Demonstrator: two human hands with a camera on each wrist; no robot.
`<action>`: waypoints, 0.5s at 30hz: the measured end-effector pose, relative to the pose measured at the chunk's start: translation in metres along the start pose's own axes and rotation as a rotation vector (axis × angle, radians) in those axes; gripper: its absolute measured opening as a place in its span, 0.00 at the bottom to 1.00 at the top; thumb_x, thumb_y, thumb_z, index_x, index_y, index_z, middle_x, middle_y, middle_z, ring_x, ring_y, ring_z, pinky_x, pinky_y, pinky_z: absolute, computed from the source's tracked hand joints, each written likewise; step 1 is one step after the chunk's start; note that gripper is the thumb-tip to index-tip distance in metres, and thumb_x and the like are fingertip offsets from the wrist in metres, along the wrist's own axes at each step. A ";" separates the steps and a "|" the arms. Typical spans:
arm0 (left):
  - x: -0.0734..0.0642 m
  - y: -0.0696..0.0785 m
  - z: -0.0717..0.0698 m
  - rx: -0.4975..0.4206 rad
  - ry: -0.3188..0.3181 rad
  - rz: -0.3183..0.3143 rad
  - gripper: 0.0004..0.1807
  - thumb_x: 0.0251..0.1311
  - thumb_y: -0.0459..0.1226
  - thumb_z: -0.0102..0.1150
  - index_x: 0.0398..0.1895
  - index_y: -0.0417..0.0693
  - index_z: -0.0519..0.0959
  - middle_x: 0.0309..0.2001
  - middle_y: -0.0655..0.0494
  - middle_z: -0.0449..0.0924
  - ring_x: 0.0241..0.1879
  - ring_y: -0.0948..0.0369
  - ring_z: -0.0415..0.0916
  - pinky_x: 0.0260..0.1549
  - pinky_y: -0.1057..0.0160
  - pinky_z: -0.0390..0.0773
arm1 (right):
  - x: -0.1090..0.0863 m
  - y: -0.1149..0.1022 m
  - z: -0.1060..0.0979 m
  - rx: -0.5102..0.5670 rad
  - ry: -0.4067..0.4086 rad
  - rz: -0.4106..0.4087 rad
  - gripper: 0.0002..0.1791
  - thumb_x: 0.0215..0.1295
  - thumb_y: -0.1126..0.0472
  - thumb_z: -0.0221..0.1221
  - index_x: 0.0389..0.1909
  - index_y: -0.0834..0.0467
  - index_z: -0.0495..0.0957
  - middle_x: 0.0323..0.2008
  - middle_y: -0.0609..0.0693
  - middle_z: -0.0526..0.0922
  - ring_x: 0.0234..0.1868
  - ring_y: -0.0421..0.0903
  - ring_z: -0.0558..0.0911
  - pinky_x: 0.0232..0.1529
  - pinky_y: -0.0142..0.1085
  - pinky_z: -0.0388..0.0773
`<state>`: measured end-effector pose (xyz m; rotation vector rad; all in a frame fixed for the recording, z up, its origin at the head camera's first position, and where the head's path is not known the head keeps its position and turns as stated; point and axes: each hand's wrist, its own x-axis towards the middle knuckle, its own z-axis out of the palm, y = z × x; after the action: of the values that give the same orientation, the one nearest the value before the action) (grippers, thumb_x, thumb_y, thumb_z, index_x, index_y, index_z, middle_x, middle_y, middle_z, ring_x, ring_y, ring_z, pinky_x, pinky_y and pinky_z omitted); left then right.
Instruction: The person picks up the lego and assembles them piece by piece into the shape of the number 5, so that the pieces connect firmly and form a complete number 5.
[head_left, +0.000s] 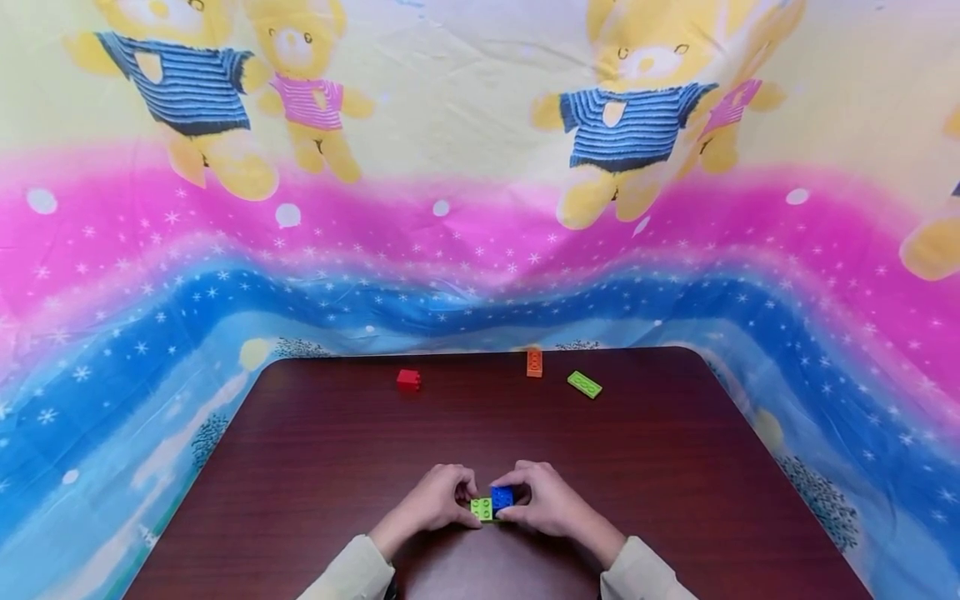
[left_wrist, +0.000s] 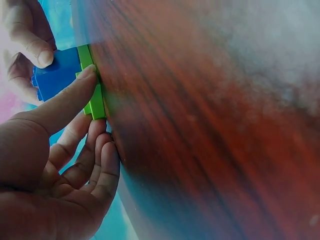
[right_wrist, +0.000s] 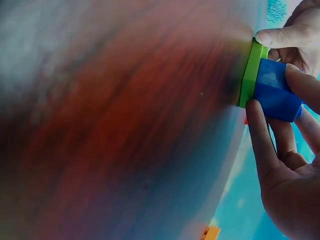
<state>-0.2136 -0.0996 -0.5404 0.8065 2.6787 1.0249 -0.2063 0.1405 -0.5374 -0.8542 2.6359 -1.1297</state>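
A flat light-green toy brick (head_left: 481, 508) lies on the table near its front edge. On its right half sits a blue toy brick (head_left: 502, 497), taller, with studs on top. My left hand (head_left: 441, 498) pinches the green brick's left end between thumb and fingers. From the other side my right hand (head_left: 546, 502) holds the blue brick by thumb and fingers. In the right wrist view the blue brick (right_wrist: 277, 92) stands against the green brick's studded face, one right fingertip at the green edge. The left wrist view shows the left thumb across the green brick (left_wrist: 96, 102).
Toward the back of the dark wooden table (head_left: 322, 467) lie a red brick (head_left: 408, 380), an orange brick (head_left: 534, 363) and another flat green brick (head_left: 584, 384). A printed cloth with teddy bears (head_left: 450, 225) hangs behind and around the table.
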 end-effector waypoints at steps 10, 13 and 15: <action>0.001 0.001 -0.001 -0.009 -0.002 0.000 0.19 0.37 0.38 0.87 0.26 0.51 0.81 0.28 0.62 0.81 0.28 0.70 0.74 0.31 0.72 0.74 | 0.000 0.000 -0.001 0.027 -0.007 0.003 0.19 0.58 0.56 0.76 0.50 0.54 0.89 0.34 0.39 0.79 0.36 0.36 0.80 0.37 0.27 0.82; 0.001 0.001 -0.001 -0.014 -0.006 0.002 0.19 0.37 0.37 0.87 0.26 0.50 0.81 0.27 0.61 0.81 0.28 0.71 0.74 0.31 0.72 0.74 | 0.000 0.000 -0.001 0.026 -0.008 0.001 0.19 0.58 0.56 0.76 0.50 0.55 0.89 0.35 0.39 0.80 0.36 0.38 0.80 0.37 0.27 0.82; 0.001 0.001 -0.001 -0.018 -0.008 0.000 0.19 0.37 0.37 0.87 0.26 0.50 0.80 0.27 0.60 0.81 0.28 0.71 0.74 0.31 0.72 0.74 | -0.001 0.000 -0.001 0.029 -0.011 0.003 0.19 0.58 0.56 0.76 0.50 0.55 0.88 0.35 0.39 0.80 0.37 0.38 0.81 0.37 0.27 0.82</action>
<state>-0.2142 -0.0989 -0.5392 0.8062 2.6593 1.0417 -0.2065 0.1418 -0.5369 -0.8489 2.6041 -1.1568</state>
